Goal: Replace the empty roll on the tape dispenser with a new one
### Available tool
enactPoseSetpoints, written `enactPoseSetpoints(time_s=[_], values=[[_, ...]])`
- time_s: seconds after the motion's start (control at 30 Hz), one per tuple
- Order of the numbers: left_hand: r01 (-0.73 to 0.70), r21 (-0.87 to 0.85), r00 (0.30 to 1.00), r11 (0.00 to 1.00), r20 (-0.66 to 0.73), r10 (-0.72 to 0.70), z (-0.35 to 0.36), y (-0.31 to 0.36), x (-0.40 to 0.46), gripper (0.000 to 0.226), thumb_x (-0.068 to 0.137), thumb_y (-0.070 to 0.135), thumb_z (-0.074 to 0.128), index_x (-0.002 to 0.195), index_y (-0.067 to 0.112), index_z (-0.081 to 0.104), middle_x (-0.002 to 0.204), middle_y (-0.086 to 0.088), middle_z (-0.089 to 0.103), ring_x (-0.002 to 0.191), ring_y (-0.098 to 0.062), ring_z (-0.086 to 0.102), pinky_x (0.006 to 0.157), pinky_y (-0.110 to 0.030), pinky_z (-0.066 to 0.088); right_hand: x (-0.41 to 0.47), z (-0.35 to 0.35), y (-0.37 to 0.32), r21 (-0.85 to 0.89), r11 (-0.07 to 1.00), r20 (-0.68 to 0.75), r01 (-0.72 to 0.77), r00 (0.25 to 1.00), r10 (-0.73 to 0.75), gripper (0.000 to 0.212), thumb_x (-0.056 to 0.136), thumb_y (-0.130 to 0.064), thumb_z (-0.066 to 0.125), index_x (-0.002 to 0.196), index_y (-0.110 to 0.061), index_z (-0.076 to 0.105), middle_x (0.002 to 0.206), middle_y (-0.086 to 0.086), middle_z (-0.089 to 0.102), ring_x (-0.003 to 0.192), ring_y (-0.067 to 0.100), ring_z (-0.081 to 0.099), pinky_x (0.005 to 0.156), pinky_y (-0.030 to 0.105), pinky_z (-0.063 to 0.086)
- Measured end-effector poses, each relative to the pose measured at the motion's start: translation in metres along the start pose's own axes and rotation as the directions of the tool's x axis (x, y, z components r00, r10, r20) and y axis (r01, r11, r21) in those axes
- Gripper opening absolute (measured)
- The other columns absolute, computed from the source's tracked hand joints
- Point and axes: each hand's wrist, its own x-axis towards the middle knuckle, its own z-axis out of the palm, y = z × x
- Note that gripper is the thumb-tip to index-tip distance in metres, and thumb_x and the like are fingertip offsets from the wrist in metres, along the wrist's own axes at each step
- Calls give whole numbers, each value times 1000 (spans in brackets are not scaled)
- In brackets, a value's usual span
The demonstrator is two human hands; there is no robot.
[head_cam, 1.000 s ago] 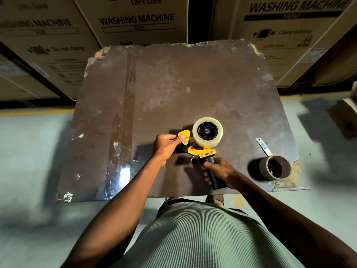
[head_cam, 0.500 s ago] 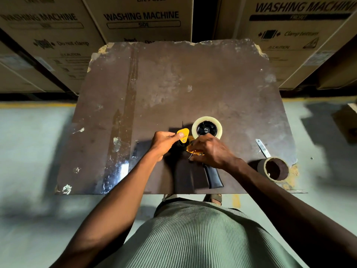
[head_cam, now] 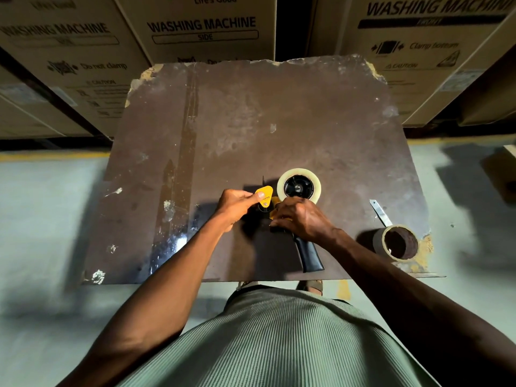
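A yellow tape dispenser with a black handle lies on the worn brown table. A new roll of clear tape sits on its black hub. My left hand pinches the dispenser's yellow front flap between thumb and fingers. My right hand rests over the yellow frame just below the roll, its fingers curled on it and hiding it. The empty brown cardboard core stands at the table's near right corner.
A small metal strip lies beside the empty core. Large washing machine cartons are stacked behind the table. A box sits on the grey floor at the right. The table's near edge is close to my body.
My right hand left the black handle and moved up onto the yellow frame below the roll. My left hand kept its hold on the yellow flap.
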Motion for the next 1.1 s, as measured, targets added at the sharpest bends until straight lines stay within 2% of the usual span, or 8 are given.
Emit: enactPoseSetpoints(time_s=[0.37, 0.5, 0.57, 0.67, 0.73, 0.87, 0.97, 1.1], values=[[-8, -20, 1000, 1000, 12, 8, 0, -2, 2, 30, 79, 39, 81, 91, 12, 76, 74, 0, 60, 66, -10, 48, 64, -24, 44, 4, 17, -11, -10, 973, -180, -229, 958, 223, 22, 89, -32, 68, 81, -15, 79, 83, 6, 71, 80, 26, 65, 62, 31, 40], [-20, -32, 1000, 999, 5, 20, 0, -5, 3, 24, 78, 40, 81, 86, 18, 76, 82, -3, 69, 78, -11, 56, 74, -30, 51, -5, 16, -11, 22, 977, -172, -212, 962, 213, 26, 91, -39, 66, 89, -16, 77, 91, 5, 73, 87, 24, 64, 76, 39, 51], [-26, -25, 1000, 999, 5, 26, 0, -5, 4, 23, 78, 41, 81, 84, 20, 75, 87, -5, 72, 82, -13, 59, 79, -33, 54, -22, 13, -17, 95, 942, -262, -323, 904, 336, 30, 92, -37, 69, 109, -13, 74, 109, 10, 70, 103, 25, 62, 87, 37, 51], [-35, -26, 999, 999, 10, 35, 0, -4, 2, 23, 79, 39, 81, 87, 18, 76, 92, -7, 73, 87, -14, 62, 85, -37, 55, -59, 13, -25, 247, 774, -277, -584, 722, 633, 50, 93, -46, 64, 129, -11, 62, 125, 13, 65, 118, 29, 58, 98, 42, 50], [-43, -24, 999, 999, 7, 43, 0, -4, 2, 18, 77, 40, 82, 79, 24, 74, 90, -6, 72, 87, -14, 62, 84, -37, 55, -74, 12, -24, 281, 663, -158, -694, 648, 745, 55, 91, -54, 64, 125, -11, 62, 115, 13, 69, 107, 28, 64, 90, 40, 54], [-42, -13, 999, 999, 0, 42, 0, -5, 2, 20, 75, 44, 83, 74, 26, 74, 85, -4, 72, 82, -14, 60, 80, -35, 54, -73, 13, -19, 521, 438, 223, -732, 613, 758, 34, 89, -45, 72, 77, -13, 64, 71, 4, 64, 63, 18, 56, 57, 27, 44], [-36, -17, 999, 999, -1, 36, 0, -2, 0, 20, 76, 42, 82, 76, 25, 74, 81, -2, 69, 78, -12, 57, 74, -32, 51, -64, 19, -6, 703, 101, 492, -704, 584, 645, 29, 89, -32, 75, 97, -7, 63, 80, 13, 70, 62, 25, 65, 60, 35, 56], [-14, -28, 1000, 1000, -1, 14, 1, 0, -3, 27, 78, 39, 81, 89, 15, 76, 79, 0, 67, 75, -9, 56, 74, -30, 52, -51, 21, 5, 687, -128, 694, -715, 594, 406, 15, 94, -24, 65, 89, -10, 60, 74, 9, 65, 61, 23, 59, 60, 32, 52]])
